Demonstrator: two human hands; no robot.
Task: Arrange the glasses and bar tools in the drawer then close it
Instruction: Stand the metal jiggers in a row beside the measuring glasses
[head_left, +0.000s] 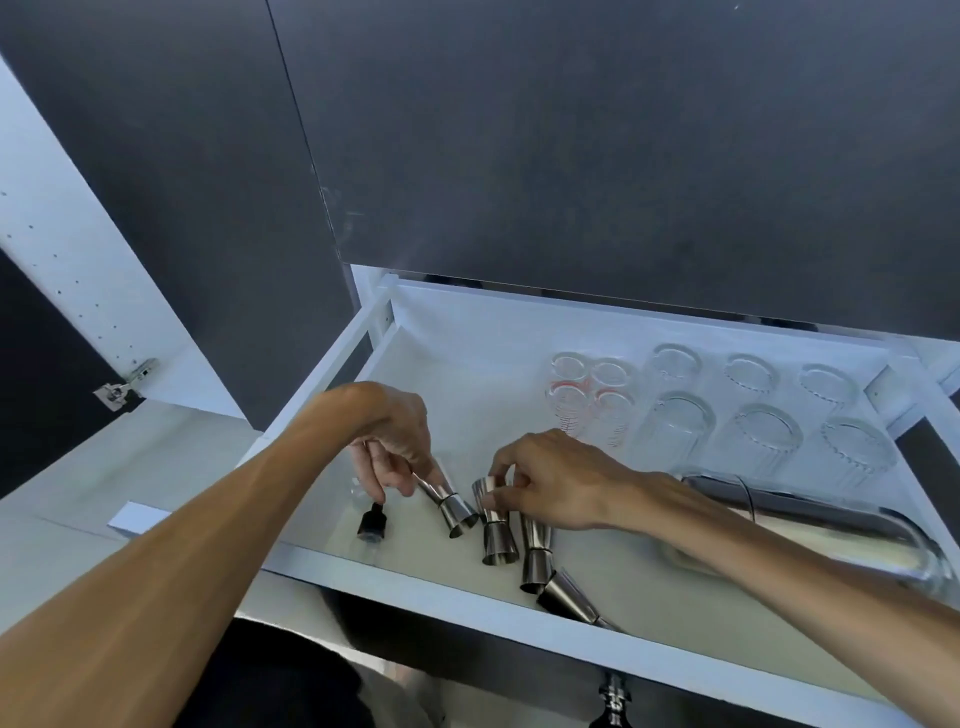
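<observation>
A: Near the drawer (467, 587) front, left hand (395, 441) pinches one jigger (449, 506); right hand (545, 480) pinches another jigger (493, 525)

B: Beyond, the glasses (727, 415) stand in rows; jiggers unsorted, drawer still open

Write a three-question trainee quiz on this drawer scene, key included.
1. True or false: the drawer is already shut.
2. Which hand is gripping the leftmost steel jigger? A) left hand B) right hand C) neither
3. Fill in: the clear glasses stand in rows toward the drawer's ____ side.

Key: 1. False, it is pulled open. 2. A; the right hand's grip is on the next jigger. 3. Right.
</observation>
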